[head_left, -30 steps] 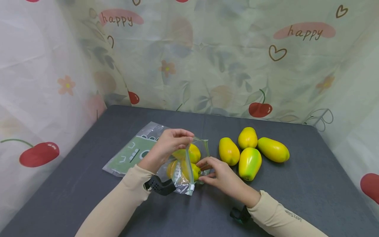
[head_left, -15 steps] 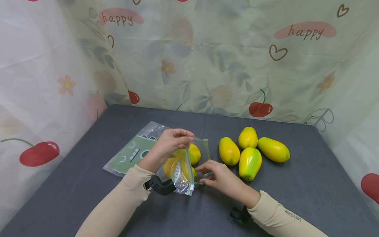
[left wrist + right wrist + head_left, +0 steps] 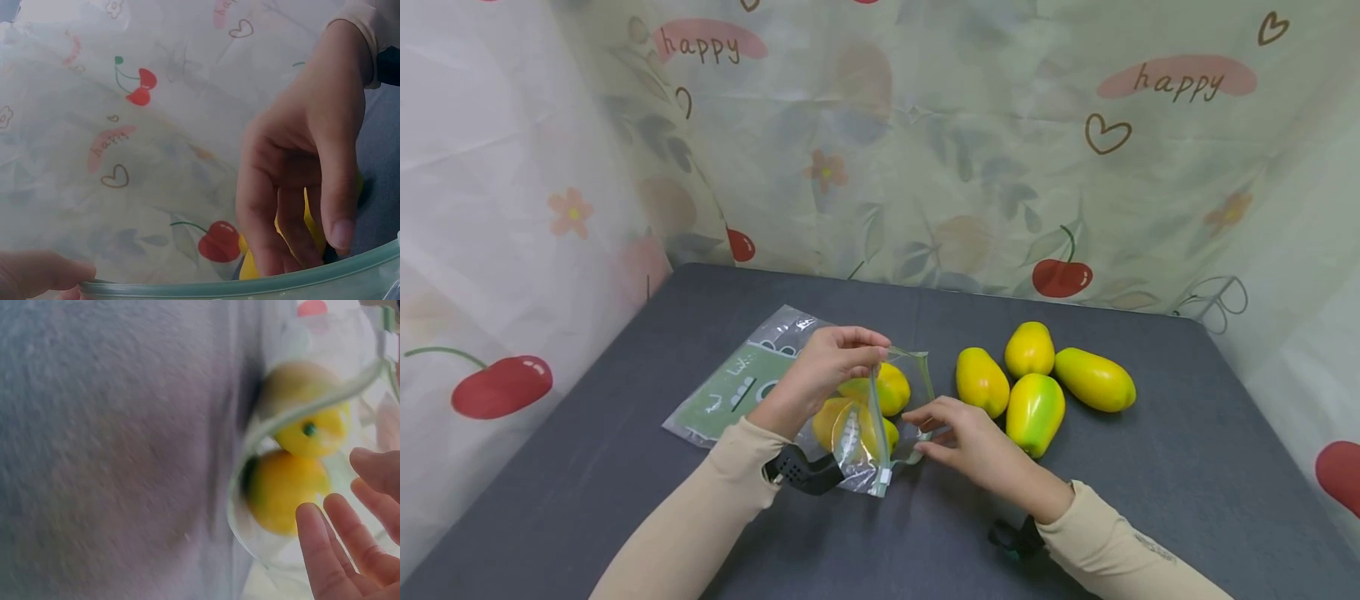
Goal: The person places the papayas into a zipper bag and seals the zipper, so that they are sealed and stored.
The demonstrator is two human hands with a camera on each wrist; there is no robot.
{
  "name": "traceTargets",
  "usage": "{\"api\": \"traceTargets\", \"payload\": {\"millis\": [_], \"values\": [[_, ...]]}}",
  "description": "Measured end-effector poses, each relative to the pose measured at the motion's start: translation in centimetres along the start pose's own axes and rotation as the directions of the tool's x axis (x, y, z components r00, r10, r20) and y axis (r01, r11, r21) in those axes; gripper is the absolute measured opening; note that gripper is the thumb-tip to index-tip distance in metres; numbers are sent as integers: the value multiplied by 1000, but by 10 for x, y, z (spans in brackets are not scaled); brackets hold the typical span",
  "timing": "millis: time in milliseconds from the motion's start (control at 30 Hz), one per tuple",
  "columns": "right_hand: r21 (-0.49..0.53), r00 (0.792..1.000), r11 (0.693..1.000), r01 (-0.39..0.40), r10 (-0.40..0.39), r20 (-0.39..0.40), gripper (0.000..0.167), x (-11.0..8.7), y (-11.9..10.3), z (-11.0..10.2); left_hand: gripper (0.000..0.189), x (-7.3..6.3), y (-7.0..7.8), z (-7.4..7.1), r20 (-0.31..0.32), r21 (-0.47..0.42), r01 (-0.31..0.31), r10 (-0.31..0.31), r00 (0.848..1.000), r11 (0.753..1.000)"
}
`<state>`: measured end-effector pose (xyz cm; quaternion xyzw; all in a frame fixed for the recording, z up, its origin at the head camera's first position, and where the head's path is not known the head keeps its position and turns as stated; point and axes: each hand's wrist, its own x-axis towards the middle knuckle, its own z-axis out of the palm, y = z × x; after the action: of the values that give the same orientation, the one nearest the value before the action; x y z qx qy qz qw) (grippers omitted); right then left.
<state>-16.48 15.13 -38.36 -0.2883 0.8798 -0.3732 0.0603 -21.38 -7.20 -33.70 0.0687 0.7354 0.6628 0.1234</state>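
A clear zip bag (image 3: pixel 722 412) with a green cartoon print lies on its side, its mouth spread toward the right. Two yellow mangoes show in it: one at the back (image 3: pixel 892 390) and one in front (image 3: pixel 831 423), partly seen through the plastic. My left hand (image 3: pixel 823 367) pinches the upper rim of the bag's mouth between thumb and fingers. Just outside the mouth is my right hand (image 3: pixel 981 442), its fingers loosely bent and apart, holding nothing. The right wrist view shows both mangoes (image 3: pixel 287 490) inside the bag, beyond the fingertips.
Several loose yellow-green mangoes (image 3: pixel 1035 414) sit together on the dark table (image 3: pixel 925 533), right of the bag and behind my right hand. A white zip slider (image 3: pixel 885 476) is at the bag's near corner. Printed curtains (image 3: pixel 910 167) surround the table.
The front mango has slid left, deeper into the bag. My right hand has let go of it and drawn back slightly to the right. The left hand stays at the rim.
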Motion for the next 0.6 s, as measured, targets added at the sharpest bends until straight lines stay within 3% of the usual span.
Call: {"api": "traceTargets", "payload": {"millis": [267, 600], "values": [[1, 991, 999, -47, 47, -126, 40, -8, -3, -26, 20, 0, 1, -1, 4, -5, 6, -6, 1000, 1000], [-41, 950, 993, -107, 90, -299, 42, -32, -2, -70, 19, 0, 1, -1, 8, -16, 3, -3, 1000, 1000]]}}
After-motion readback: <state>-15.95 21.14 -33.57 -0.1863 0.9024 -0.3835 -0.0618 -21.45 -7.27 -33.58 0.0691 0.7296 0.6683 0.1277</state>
